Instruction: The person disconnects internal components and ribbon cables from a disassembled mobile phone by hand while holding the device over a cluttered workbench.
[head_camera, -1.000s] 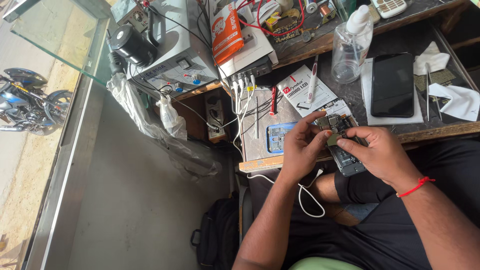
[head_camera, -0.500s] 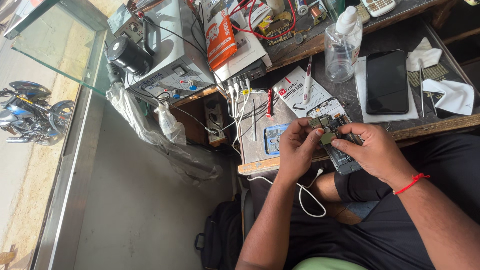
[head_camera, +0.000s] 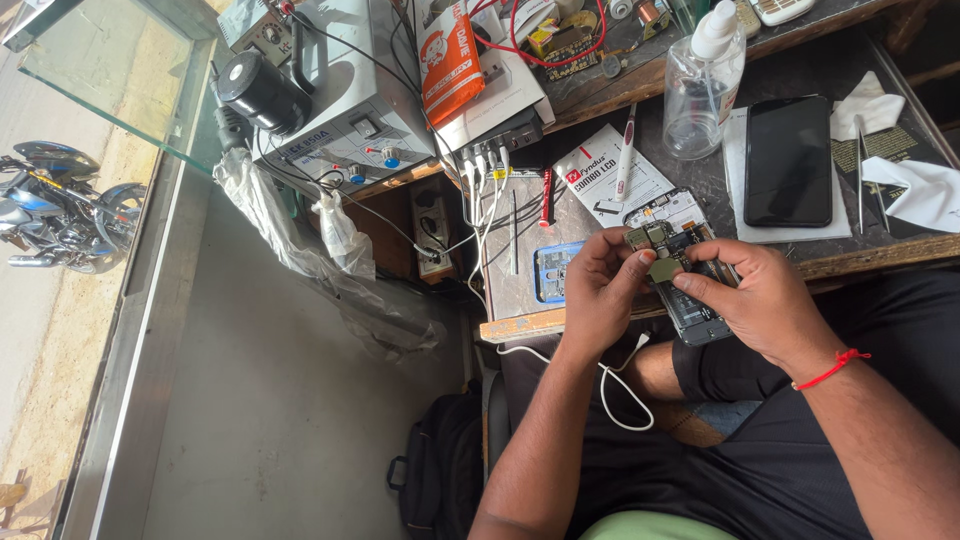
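Two bare hands meet over the near edge of the wooden workbench (head_camera: 520, 325), seen from above the seated person's lap. Left hand (head_camera: 598, 298): fingers curled, thumb and forefinger pinched on the small green circuit board (head_camera: 655, 240), gripping its left edge. Right hand (head_camera: 750, 300), with a red thread band (head_camera: 832, 369) at the wrist: fingers half-closed, thumb and fingertips pressed on the same board from the right, and resting over the opened dark phone body (head_camera: 695, 315). That phone body lies across the bench's near edge, partly hidden under the right hand; the circuit board sits at its upper end, just above both thumbs.

Nearer than the bench, a white cable (head_camera: 620, 395) loops down across the person's dark trousers, and a black backpack (head_camera: 440, 470) stands on the grey floor to the bench's left.

On the bench just left of the left hand lies a blue-framed phone part (head_camera: 548, 272). Beyond the hands, farther onto the bench: a white printed card box (head_camera: 600, 180), a white-and-red pen-shaped tool (head_camera: 625, 160) lying on it, and a red-handled tool (head_camera: 547, 195) beside it. To the right, a black phone with a dark screen (head_camera: 788, 160) rests on white paper, with metal tweezers (head_camera: 860, 175) and crumpled white tissue (head_camera: 920, 190) past it.

At the bench's far side stand a clear plastic dispenser bottle (head_camera: 700, 90), an orange packet (head_camera: 450, 60) and a grey bench power unit with knobs (head_camera: 340, 120).
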